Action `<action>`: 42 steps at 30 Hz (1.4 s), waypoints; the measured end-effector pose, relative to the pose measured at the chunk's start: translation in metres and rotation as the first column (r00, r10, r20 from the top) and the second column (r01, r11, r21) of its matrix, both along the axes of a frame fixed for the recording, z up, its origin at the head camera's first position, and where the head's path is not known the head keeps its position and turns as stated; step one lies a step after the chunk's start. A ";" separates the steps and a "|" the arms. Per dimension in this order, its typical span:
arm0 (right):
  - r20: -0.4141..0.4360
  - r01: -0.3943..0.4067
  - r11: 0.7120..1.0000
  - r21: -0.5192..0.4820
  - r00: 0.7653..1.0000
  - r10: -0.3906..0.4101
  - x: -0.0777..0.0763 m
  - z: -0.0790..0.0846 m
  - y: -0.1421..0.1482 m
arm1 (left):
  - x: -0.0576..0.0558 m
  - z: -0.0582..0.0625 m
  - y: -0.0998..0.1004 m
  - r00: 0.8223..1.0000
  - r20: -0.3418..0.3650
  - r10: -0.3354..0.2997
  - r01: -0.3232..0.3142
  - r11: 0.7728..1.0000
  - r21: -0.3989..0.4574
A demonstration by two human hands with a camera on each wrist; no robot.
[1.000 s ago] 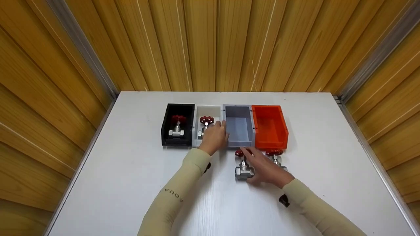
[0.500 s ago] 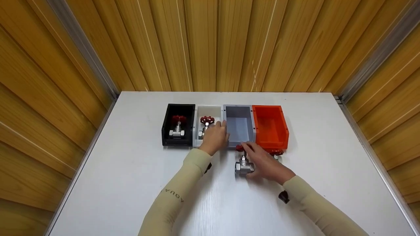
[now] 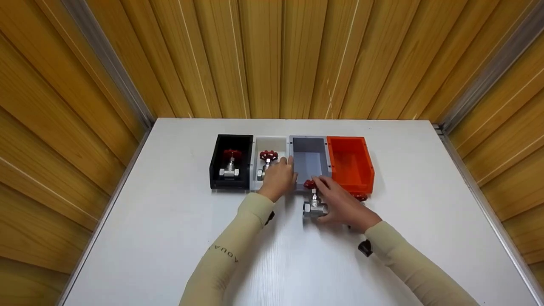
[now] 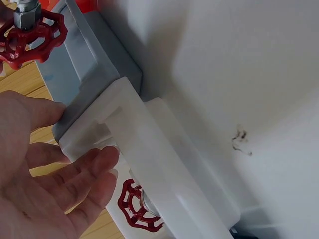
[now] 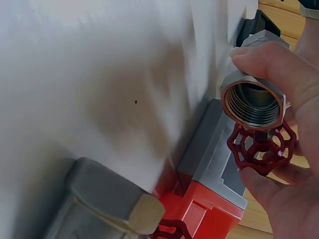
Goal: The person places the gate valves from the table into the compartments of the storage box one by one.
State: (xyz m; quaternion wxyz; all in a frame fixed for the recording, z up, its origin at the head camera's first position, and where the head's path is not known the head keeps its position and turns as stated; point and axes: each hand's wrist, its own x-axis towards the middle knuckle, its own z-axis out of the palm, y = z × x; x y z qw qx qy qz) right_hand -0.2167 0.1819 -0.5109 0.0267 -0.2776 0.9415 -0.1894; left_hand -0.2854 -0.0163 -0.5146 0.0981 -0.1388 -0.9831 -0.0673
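Head view: the right hand [image 3: 340, 206] holds a silver metal valve [image 3: 313, 209] with a round red handwheel. The pipe body lies crosswise; the stem points forward to the blue-grey plastic bin [image 3: 307, 163], just ahead of the right hand. The left hand [image 3: 278, 176] is farther from the valve.

Left wrist view: the thumb touches the blue-grey bin; loosely bent fingers rest at the white plastic bin [image 4: 164, 169], no firm grip evident.

Right wrist view: thumb on body, finger against handwheel, spread to the valve's height.
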 end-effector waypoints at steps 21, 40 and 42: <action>0.138 0.070 0.997 -0.042 0.988 -0.064 -0.015 0.016 -0.003 | -0.001 -0.001 0.000 1.000 0.020 0.011 -0.012 1.000 0.026; 0.047 0.028 0.999 -0.040 0.999 -0.026 -0.036 0.027 -0.009 | 0.000 -0.003 -0.002 1.000 -0.011 -0.011 0.011 1.000 0.025; 0.054 0.030 0.999 -0.041 0.998 -0.028 -0.039 0.028 -0.009 | 0.000 -0.003 -0.001 1.000 -0.014 -0.008 0.008 1.000 0.023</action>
